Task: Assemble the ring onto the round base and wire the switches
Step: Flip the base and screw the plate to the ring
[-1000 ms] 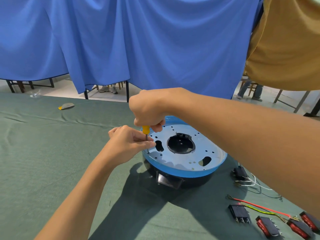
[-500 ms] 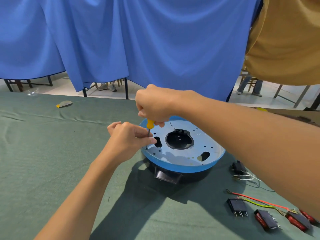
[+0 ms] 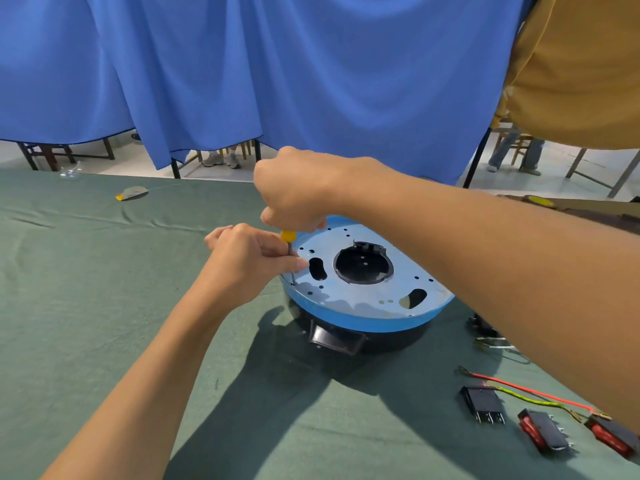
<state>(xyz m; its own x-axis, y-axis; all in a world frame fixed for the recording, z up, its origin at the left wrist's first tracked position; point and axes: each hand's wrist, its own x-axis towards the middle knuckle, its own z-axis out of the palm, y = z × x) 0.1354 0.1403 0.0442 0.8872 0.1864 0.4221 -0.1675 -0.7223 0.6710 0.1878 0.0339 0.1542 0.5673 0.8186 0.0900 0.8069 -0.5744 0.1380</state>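
A round black base (image 3: 398,341) stands on the green table, and a blue ring with a perforated metal plate (image 3: 367,289) sits on top of it. My right hand (image 3: 298,195) grips the yellow handle of a screwdriver (image 3: 288,237) held upright over the plate's left edge. My left hand (image 3: 249,261) pinches the screwdriver's thin shaft just above the plate. Whatever sits under the tip is hidden. Rocker switches (image 3: 543,429) lie loose at the lower right, beside a red wire (image 3: 530,389) and a yellow-green wire (image 3: 533,400).
Green cloth covers the table (image 3: 104,323). A small yellow-grey object (image 3: 131,194) lies at the far left. More black parts with white wires (image 3: 485,330) sit right of the base. Blue curtains (image 3: 277,81) hang behind, with a person's feet below them. A brown-shirted person (image 3: 581,64) stands at upper right.
The camera view drifted slightly. Both hands stay on the screwdriver at the plate's left edge, with my right hand shifting a little on the handle.
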